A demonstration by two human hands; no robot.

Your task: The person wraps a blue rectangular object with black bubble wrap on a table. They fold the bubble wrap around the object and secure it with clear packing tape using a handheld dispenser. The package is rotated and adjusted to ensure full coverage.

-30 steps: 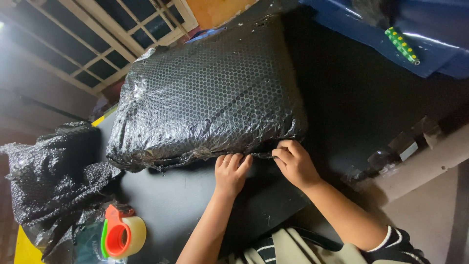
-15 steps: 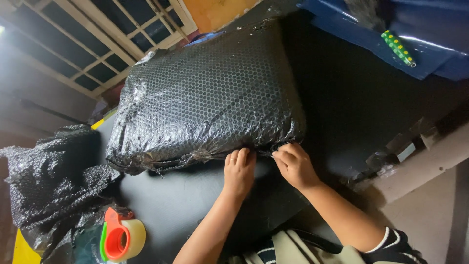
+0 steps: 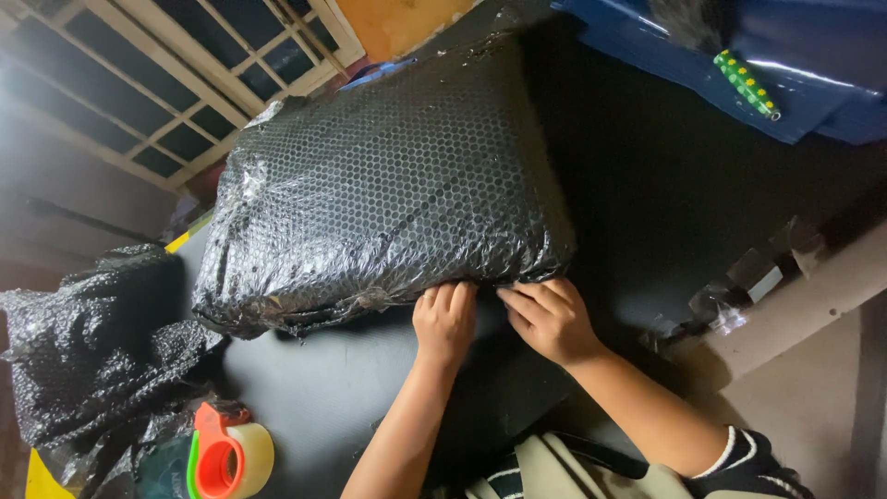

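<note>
Currently both hands pressed against the near edge of bubble-wrapped parcel (image 3: 388,199). Left hand (image 3: 445,319): palm down, fingers curled onto the lower seam of the black wrap, fingertips touching the film; nothing enclosed in the hand. Right hand (image 3: 552,319): just beside the left, fingers bent and pinching at the wrap edge near the parcel's near-right corner; thumb tucked under, so exact pinch hidden. Hands almost touching each other, a narrow gap between them.

Parcel: large, cushion-shaped, fully covered in black bubble wrap with shiny creased film along the near and left edges. Resting flat on black table (image 3: 665,194), centre of scene, long axis running from near left to far right.

Outward from the parcel:
- Near left: loose heap of black bubble wrap (image 3: 88,346), apart from the parcel, at the table's left edge.
- Near left corner: tape dispenser (image 3: 226,457), orange and green body, pale tape roll, lying against the loose heap.
- Far right: blue sheet (image 3: 832,83), with green dotted stick (image 3: 747,83) lying on it, well apart from the hands.
- Right: small tape scraps (image 3: 753,273) stuck along the table's pale edge.
- Far left: window grille (image 3: 157,88) with pale bars.
</note>
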